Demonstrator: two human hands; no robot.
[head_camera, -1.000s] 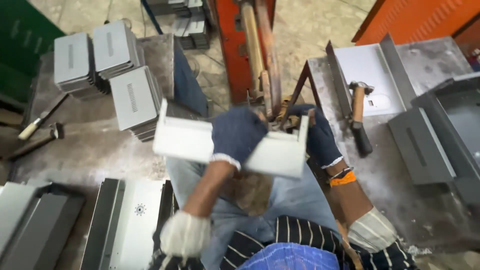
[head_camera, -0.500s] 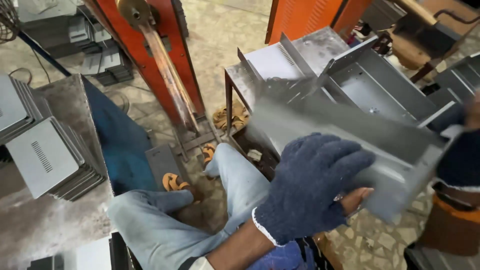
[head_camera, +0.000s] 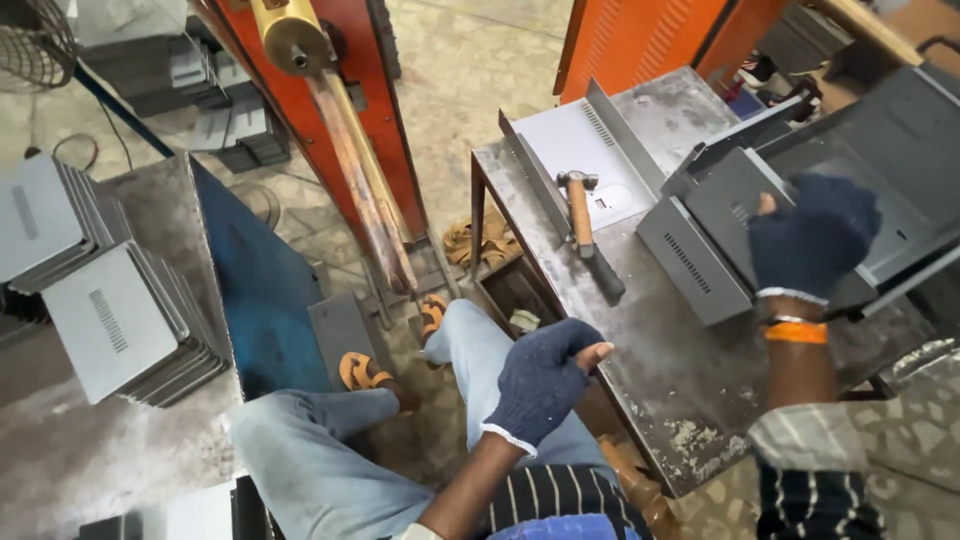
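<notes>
Both hands released the grey panel (head_camera: 770, 215).

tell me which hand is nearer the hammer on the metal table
Left. The left hand hangs just off the table's near edge, a little below the hammer handle's end. The right hand is farther off to the hammer's right, over the grey sheet-metal panels.
</notes>
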